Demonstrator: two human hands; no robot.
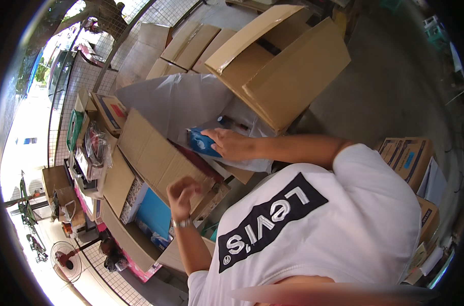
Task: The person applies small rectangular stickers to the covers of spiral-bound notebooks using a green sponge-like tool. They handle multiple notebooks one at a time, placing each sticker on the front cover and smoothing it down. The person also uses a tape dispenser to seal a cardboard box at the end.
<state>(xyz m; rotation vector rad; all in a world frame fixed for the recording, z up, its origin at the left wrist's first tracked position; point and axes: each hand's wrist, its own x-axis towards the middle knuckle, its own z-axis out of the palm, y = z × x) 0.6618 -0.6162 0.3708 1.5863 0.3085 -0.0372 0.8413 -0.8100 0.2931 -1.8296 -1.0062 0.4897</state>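
My right hand [233,145] reaches in from the right and is closed on the near end of a blue packet [201,142]. The packet lies over clear plastic sheeting [163,94]; its printing is too small to make out. Just beyond my fingers, a dark slim object with a pale blue end [233,123] rests on the plastic. My left hand [184,193], with a metal-banded watch at the wrist, is raised beside the flap of an open carton [158,153]. Its fingers are loosely bent and slightly blurred, with nothing visible in them.
A large open cardboard box [298,71] stands at the far right of the plastic. Closed cartons [191,43] line the back. An open box [132,239] with blue contents is at my left, near a fan [66,260]. More cartons [407,160] are stacked on my right.
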